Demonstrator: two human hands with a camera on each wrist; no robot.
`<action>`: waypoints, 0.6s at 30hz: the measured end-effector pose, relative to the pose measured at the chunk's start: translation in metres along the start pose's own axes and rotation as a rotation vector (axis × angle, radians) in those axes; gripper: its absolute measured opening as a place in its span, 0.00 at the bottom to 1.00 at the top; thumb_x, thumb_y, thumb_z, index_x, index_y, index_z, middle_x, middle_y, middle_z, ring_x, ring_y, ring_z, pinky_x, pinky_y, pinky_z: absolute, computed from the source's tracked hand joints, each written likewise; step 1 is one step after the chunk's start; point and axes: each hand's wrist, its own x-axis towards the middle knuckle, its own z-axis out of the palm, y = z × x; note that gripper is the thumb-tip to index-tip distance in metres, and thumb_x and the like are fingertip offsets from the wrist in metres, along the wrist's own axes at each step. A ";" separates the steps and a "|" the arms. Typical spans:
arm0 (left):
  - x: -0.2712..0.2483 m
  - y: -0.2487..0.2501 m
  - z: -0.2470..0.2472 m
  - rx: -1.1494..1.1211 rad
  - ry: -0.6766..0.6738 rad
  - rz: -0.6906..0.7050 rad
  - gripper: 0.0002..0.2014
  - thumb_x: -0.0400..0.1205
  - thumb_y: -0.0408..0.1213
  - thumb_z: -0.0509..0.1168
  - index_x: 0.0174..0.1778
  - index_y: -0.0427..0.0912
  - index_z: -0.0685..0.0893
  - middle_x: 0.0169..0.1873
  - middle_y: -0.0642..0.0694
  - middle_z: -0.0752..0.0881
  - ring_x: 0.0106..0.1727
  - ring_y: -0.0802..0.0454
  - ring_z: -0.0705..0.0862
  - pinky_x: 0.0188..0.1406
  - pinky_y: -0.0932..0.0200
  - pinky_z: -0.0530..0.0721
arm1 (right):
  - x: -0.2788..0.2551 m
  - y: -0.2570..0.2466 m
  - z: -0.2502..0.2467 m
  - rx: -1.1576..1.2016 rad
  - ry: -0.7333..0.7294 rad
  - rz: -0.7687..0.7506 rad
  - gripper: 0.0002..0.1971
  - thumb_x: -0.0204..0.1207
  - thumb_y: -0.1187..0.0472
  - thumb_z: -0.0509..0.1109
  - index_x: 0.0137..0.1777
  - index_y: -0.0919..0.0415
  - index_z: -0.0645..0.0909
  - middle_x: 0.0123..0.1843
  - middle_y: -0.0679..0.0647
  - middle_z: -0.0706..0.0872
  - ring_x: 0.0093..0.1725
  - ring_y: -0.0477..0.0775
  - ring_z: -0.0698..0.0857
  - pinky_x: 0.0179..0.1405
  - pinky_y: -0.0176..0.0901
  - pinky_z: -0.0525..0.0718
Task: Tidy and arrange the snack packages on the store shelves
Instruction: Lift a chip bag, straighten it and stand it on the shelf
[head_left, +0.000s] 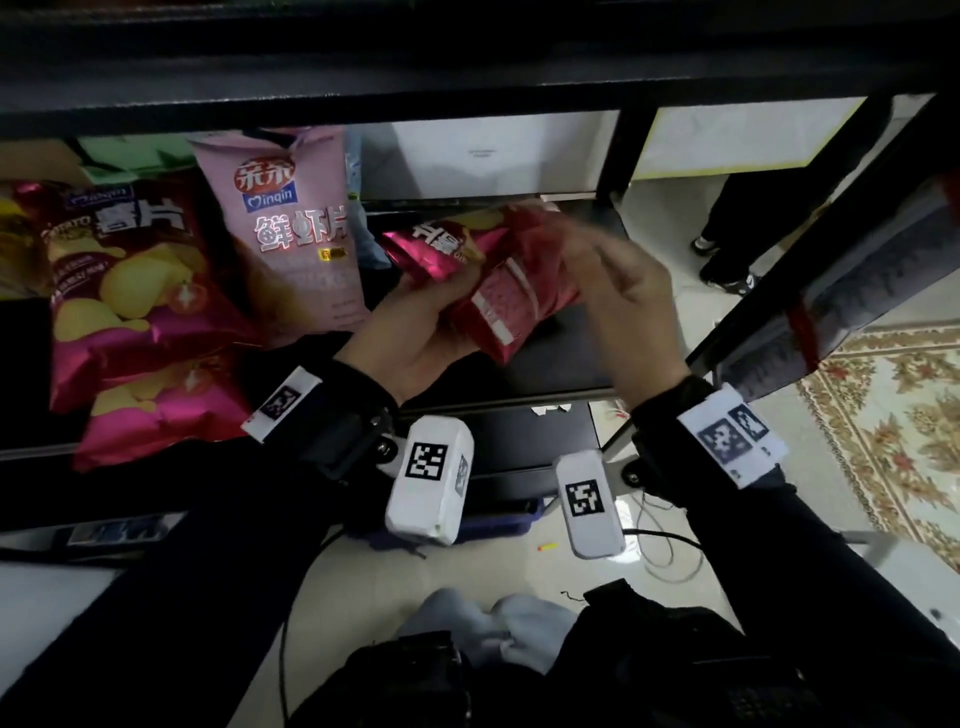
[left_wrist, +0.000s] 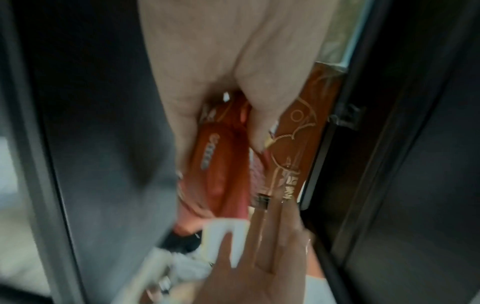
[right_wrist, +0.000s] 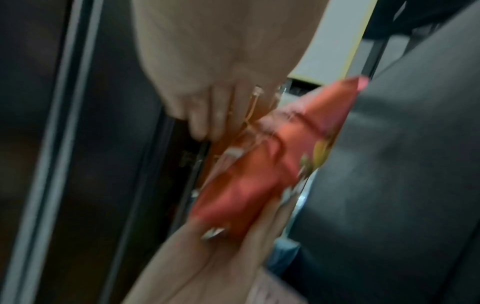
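At the centre of the head view the left hand (head_left: 415, 332) grasps a red snack bag (head_left: 498, 275) from below, thumb and fingers curled round its lower left part, holding it above the bare dark shelf board (head_left: 561, 358). The bag's long axis runs from upper left to lower right of the frame, its printed face upside down to the camera. The right hand (head_left: 623, 306) sits just right of the bag, fingers loosely bent toward its right edge; motion blur hides whether they pinch it, so I cannot tell its state. The bag lies between both hands, the left bearing it. Left of them a pink shrimp-chip bag (head_left: 291, 228) and magenta potato-chip bags (head_left: 135, 291) lean on the shelf; the open gap is probably where the red bag belongs
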 end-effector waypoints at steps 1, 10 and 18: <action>0.000 0.000 -0.004 0.063 -0.002 0.018 0.19 0.82 0.30 0.62 0.71 0.40 0.77 0.58 0.44 0.88 0.55 0.49 0.88 0.48 0.48 0.90 | 0.004 0.003 -0.005 -0.029 0.028 0.029 0.12 0.81 0.65 0.67 0.61 0.54 0.79 0.61 0.51 0.85 0.59 0.37 0.83 0.61 0.34 0.79; -0.008 0.000 -0.008 0.139 -0.081 0.082 0.24 0.78 0.42 0.64 0.72 0.44 0.75 0.64 0.43 0.85 0.65 0.46 0.84 0.63 0.45 0.84 | 0.020 0.021 -0.029 0.055 -0.124 0.295 0.38 0.57 0.56 0.82 0.67 0.51 0.70 0.51 0.42 0.88 0.51 0.41 0.88 0.44 0.37 0.87; -0.005 0.001 -0.012 0.616 0.153 0.182 0.27 0.73 0.25 0.74 0.69 0.30 0.76 0.62 0.35 0.85 0.65 0.40 0.84 0.69 0.40 0.80 | 0.012 0.026 -0.012 -0.317 -0.015 0.357 0.58 0.57 0.50 0.86 0.82 0.53 0.53 0.80 0.59 0.65 0.79 0.59 0.66 0.77 0.64 0.67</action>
